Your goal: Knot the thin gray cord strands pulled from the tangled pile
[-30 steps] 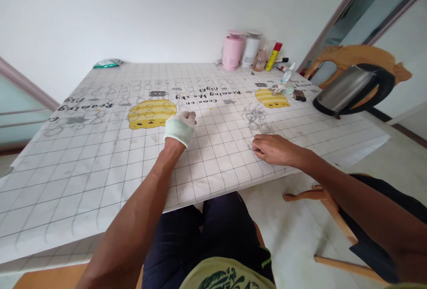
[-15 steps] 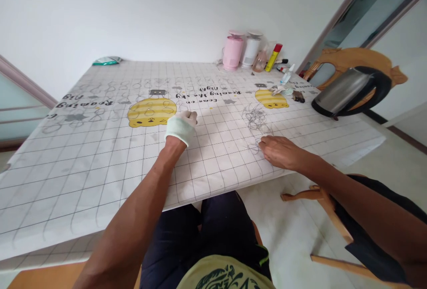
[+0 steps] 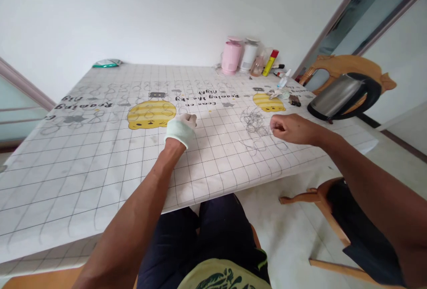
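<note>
My left hand (image 3: 183, 128), in a pale glove, rests in a closed fist on the tablecloth beside a printed yellow striped animal (image 3: 151, 114). Whatever its fingers may hold is hidden. My bare right hand (image 3: 292, 129) is curled closed just above the cloth, thumb against the fingers; I cannot make out anything in it. To its left lies a tangle of thin, dark, wire-like loops (image 3: 254, 122), with a few loose strands nearer the table's front edge. Rows of similar thin loops (image 3: 100, 88) run across the cloth at the far left.
A steel kettle (image 3: 336, 98) stands at the right end. Along the wall are a pink cylinder (image 3: 231, 58), a white cylinder (image 3: 248, 55), a pinkish bottle (image 3: 257, 66) and a yellow-red can (image 3: 270, 63). A green-white packet (image 3: 107, 63) lies back left. Wooden chair (image 3: 318, 198) below right.
My right hand has lifted and moved up and to the right, away from the loose strands, uncovering them. My left hand stays in place. The view has shifted slightly.
</note>
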`<action>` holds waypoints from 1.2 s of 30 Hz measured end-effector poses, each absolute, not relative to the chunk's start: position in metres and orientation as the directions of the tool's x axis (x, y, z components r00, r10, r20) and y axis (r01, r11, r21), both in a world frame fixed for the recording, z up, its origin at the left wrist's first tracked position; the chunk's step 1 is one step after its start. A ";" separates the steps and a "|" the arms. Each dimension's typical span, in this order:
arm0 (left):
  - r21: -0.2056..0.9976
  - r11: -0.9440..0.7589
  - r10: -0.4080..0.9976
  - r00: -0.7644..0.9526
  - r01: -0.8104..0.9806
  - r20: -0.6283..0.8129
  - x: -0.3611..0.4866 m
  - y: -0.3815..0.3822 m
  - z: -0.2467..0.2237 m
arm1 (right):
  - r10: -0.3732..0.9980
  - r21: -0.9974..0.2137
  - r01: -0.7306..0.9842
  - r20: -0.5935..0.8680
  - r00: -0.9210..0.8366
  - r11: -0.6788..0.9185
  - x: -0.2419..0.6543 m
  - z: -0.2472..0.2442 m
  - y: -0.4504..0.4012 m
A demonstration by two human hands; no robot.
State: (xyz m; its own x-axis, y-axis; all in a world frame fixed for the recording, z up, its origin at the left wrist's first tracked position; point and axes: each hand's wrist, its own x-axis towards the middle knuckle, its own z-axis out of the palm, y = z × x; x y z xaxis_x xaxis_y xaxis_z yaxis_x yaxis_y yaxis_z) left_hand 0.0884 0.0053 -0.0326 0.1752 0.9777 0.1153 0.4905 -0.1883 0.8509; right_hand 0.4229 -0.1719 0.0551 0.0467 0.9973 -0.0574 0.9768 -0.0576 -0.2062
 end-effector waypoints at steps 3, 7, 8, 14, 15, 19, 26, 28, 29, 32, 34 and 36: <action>0.840 -0.173 0.973 0.221 0.514 0.066 0.089 0.002 -0.027 | 0.996 -0.593 0.801 -0.028 0.086 -0.086 0.419 0.055 -0.157; 0.908 -0.168 0.952 0.301 0.383 0.049 0.093 -0.009 -0.020 | 0.990 -0.903 0.425 0.116 0.085 0.069 0.382 0.044 -0.131; 0.929 -0.165 0.942 0.332 0.331 0.049 0.094 -0.011 -0.019 | 0.985 -0.934 0.344 0.142 0.096 0.101 0.369 0.041 -0.123; 0.980 -0.187 0.906 0.398 0.073 0.143 0.093 -0.017 -0.012 | 0.977 -0.981 0.108 0.176 0.121 0.163 0.292 0.029 -0.075; 0.974 -0.208 0.918 0.363 0.090 0.162 0.092 -0.017 -0.012 | 0.975 -0.981 0.104 0.179 0.133 0.166 0.281 0.027 -0.068; 0.850 -0.405 0.914 0.163 0.338 0.371 0.089 -0.011 -0.014 | 0.969 -0.987 0.068 0.158 0.188 0.148 0.253 0.020 -0.044; 0.486 -0.619 0.772 0.365 0.617 0.520 0.088 0.010 -0.030 | 0.972 -0.992 -0.083 0.075 0.224 0.096 0.241 0.014 -0.021; 0.468 -0.590 0.797 0.379 0.658 0.471 0.088 0.012 -0.033 | 0.980 -0.986 -0.153 0.037 0.194 0.067 0.241 0.011 -0.020; 0.470 -0.581 0.804 0.377 0.665 0.460 0.088 0.012 -0.034 | 0.983 -0.981 -0.187 0.016 0.181 0.050 0.241 0.009 -0.020; 0.497 -0.586 0.798 0.349 0.640 0.492 0.089 0.008 -0.034 | 0.987 -0.964 -0.263 -0.016 0.158 0.026 0.241 0.006 -0.022; 0.495 -0.607 0.784 0.366 0.622 0.501 0.091 0.006 -0.035 | 0.989 -0.957 -0.287 -0.012 0.148 0.031 0.241 0.005 -0.024; 0.496 -0.592 0.799 0.386 0.635 0.461 0.094 0.005 -0.036 | 0.989 -0.952 -0.304 -0.020 0.145 0.025 0.241 0.005 -0.025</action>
State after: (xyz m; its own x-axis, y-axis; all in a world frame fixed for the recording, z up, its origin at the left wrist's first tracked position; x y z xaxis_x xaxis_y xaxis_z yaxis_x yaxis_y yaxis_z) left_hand 0.0940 0.0046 -0.0358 0.3857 0.7995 0.4605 0.6353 -0.5921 0.4958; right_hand 0.2406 -0.0254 0.0049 0.1454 0.9892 -0.0202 -0.3041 0.0253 -0.9523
